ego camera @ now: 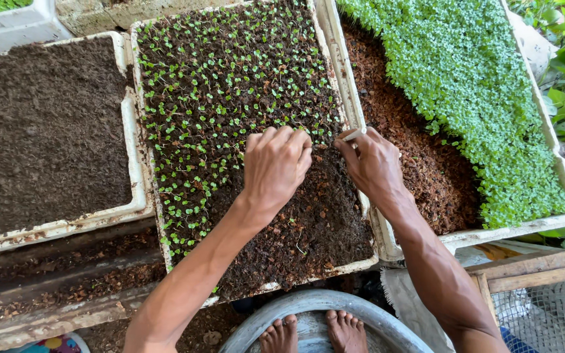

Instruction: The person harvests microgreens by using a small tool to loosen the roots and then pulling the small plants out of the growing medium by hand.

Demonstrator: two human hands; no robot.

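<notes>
A white foam tray (339, 62) of dark soil stands in front of me, its far and left parts dotted with rows of tiny green seedlings (223, 72). My left hand (274, 165) rests on the soil near the tray's middle with its fingers curled under; anything inside them is hidden. My right hand (373, 165) hovers at the tray's right rim and pinches a small white stick (354, 134), whose tip points left toward the soil. The near right part of the tray is bare soil (315, 222).
A tray of plain dark soil (40, 131) lies to the left. To the right, a tray (560, 167) holds reddish soil and a dense mat of green sprouts (472, 85). My bare feet (312, 332) stand in a grey basin. Wire mesh (544, 314) sits at lower right.
</notes>
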